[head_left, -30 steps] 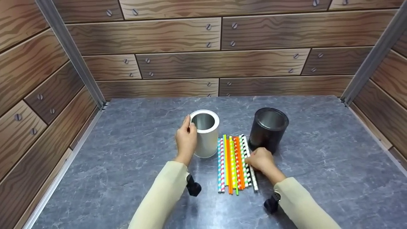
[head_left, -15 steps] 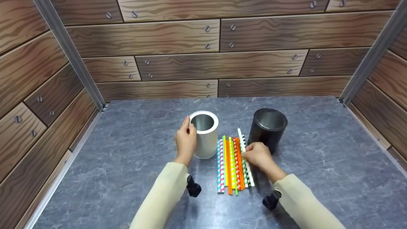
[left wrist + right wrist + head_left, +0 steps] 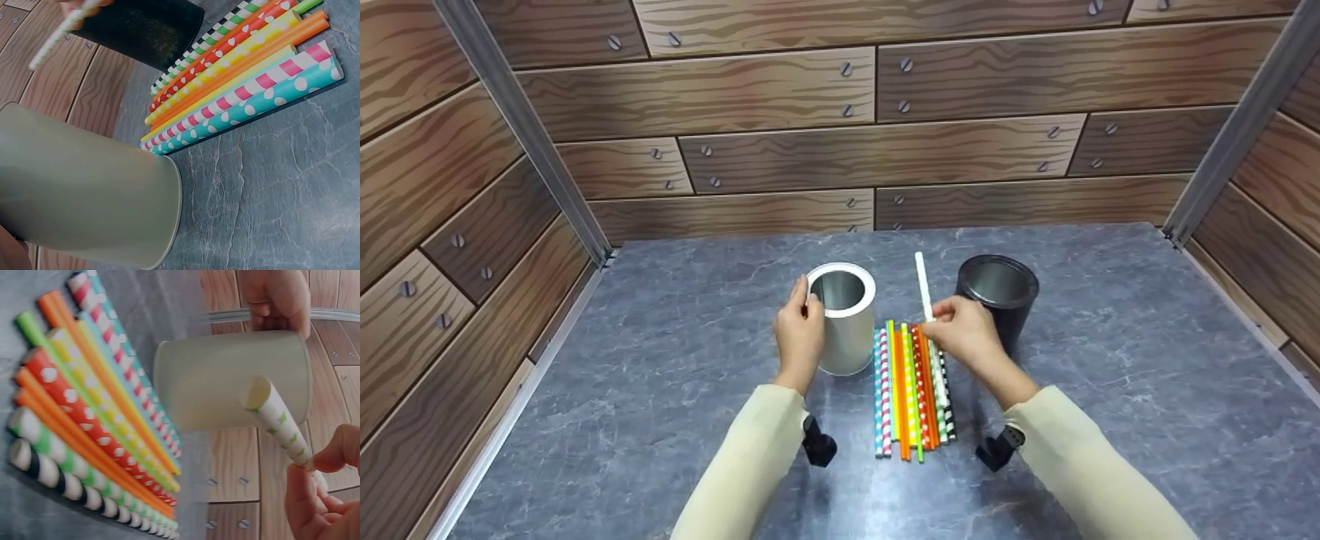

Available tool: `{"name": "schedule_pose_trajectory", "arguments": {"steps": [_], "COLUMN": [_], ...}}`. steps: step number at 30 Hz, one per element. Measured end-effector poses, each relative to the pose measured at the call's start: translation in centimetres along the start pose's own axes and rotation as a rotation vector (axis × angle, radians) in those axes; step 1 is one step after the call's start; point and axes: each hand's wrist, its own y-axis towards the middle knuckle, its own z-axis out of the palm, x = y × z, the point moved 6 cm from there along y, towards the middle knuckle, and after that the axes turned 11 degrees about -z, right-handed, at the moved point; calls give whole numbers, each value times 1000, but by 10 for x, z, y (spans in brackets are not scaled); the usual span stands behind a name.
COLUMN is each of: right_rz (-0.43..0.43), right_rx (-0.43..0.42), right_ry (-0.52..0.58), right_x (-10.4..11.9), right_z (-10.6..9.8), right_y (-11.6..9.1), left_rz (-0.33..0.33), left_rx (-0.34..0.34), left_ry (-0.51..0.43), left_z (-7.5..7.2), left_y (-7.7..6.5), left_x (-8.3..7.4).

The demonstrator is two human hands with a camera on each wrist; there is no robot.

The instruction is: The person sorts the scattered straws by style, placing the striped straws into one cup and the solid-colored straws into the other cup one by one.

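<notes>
Overall, wood-patterned walls [image 3: 780, 86] enclose a grey marbled table [image 3: 675, 322], and on it stand two upright cans: a white can [image 3: 846, 341] to the left of a row of straws and a black can [image 3: 1016, 319] to the right. The row of straws [image 3: 913, 390], striped, spotted and plain, lies flat between them. The left hand [image 3: 800, 330] grips the white can near its rim; I see neither hand nor can shifted over the last second. The right hand [image 3: 966, 330] has moved up from the side of the row to a place just in front of the black can. Its thumb and fingers pinch a single white straw [image 3: 923, 281], marked with small green shapes, which a second ago lay at the row's right edge. Now the straw is raised and tilted, its far end reaching past the row; both wrist views show it clear of the others. For the work in hand, one straw appears separated and free to be carried, while the remaining straws are still down.
</notes>
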Motion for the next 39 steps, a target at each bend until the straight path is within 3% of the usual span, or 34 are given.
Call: {"name": "schedule_pose_trajectory", "arguments": {"steps": [8, 24, 30, 39], "right_rz": [-126, -346, -380, -419], "right_rx": [-132, -450, -504, -561], "right_ry": [34, 271, 355, 381], "right_x": [32, 83, 91, 98], "right_z": [-14, -21, -16, -8], "right_y": [12, 28, 34, 38], "left_rz": [-1, 2, 6, 19], "left_rx": [-1, -14, -12, -21], "left_ry": [-13, -9, -10, -2], "left_z": [-1, -1, 0, -1], "left_y": [1, 1, 0, 0], "left_x": [1, 0, -1, -3]}}
